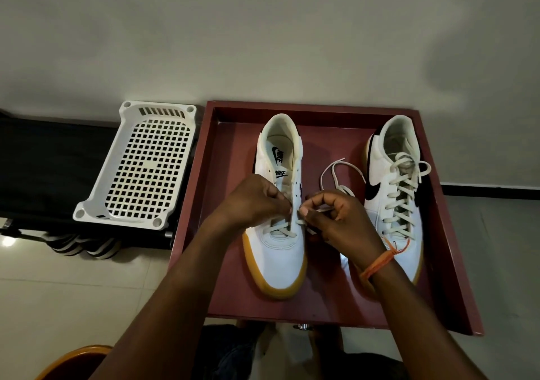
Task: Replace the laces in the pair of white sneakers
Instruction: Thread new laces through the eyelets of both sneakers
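Both hands, left (254, 201) and right (336, 219), pinch fingertips together, nearly touching.

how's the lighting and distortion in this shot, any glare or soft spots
Head view: dim, warm light with broad soft shadows on the wall; one small glare spot on the floor tile; wide-angle bending bows the red tray edges outward; both hands and sneakers look reasonably sharp.

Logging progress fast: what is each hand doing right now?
Left hand: closed, pinching the lace at the left sneaker.
Right hand: closed, pinching the lace's other end.
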